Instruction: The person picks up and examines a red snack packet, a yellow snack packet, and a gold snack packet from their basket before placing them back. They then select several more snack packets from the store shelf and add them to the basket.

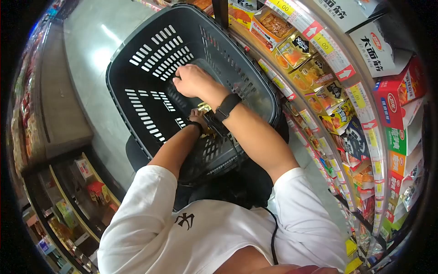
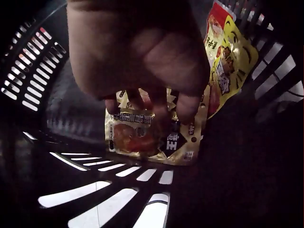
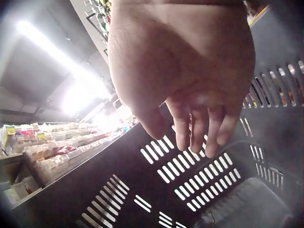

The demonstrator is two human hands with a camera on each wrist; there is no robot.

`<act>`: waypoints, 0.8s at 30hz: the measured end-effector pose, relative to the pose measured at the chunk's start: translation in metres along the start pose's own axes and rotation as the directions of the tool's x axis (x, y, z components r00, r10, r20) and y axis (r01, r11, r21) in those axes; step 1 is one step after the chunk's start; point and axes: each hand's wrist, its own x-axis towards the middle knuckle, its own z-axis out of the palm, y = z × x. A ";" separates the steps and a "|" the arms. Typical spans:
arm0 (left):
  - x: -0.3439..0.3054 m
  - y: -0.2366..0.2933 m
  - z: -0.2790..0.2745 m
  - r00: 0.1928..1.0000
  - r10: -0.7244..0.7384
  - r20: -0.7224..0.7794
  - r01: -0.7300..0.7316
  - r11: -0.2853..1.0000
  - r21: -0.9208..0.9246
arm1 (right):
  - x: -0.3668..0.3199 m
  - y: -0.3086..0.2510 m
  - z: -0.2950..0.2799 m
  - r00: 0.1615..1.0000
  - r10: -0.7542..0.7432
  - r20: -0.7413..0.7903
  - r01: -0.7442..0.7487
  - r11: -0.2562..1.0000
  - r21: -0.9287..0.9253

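Deep inside a dark grey shopping basket, my left hand grips a gold snack packet. Its fingers bend over the packet's upper part in the left wrist view, and the palm hides some of it. A yellow and red snack packet stands beside that hand against the dark basket interior. Higher up, over the basket's opening, hangs my right hand, wearing a black band on its wrist. The right wrist view shows its fingers loosely bent, with nothing held.
Shelves of packaged snacks with price labels curve close along the basket's right side. White and red cartons stand farther right. Left of the basket runs a grey floor, then a lower shelf unit with goods.
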 end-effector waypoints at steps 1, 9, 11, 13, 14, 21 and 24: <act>-0.009 -0.001 -0.007 0.999 0.005 0.031 -0.006 1.000 0.009 | -0.003 0.000 0.000 1.000 0.000 -0.007 0.000 1.000 0.001; -0.027 -0.021 -0.020 0.983 -0.129 -0.134 0.125 0.992 -0.036 | 0.002 0.035 0.017 0.998 0.004 -0.066 -0.002 1.000 0.024; -0.011 -0.032 -0.016 0.992 -0.107 -0.061 0.102 0.992 -0.079 | 0.011 0.055 0.032 0.989 0.146 0.024 -0.140 0.976 -0.165; -0.002 -0.038 -0.026 0.995 0.011 0.094 -0.012 1.000 0.002 | 0.018 0.057 0.026 0.873 0.339 0.350 -0.128 0.852 -0.508; 0.004 -0.040 -0.024 0.999 -0.001 0.032 0.003 0.997 -0.074 | 0.020 0.074 0.035 0.843 0.363 0.397 -0.169 0.879 -0.446; 0.018 -0.038 -0.001 0.994 0.011 -0.113 -0.040 0.967 -0.252 | 0.049 0.212 0.175 0.776 0.394 0.492 -0.088 0.841 -0.534; 0.033 -0.018 0.014 0.988 -0.116 -0.102 0.044 0.844 -0.535 | 0.026 0.186 0.159 0.712 0.485 0.508 -0.090 0.781 -0.619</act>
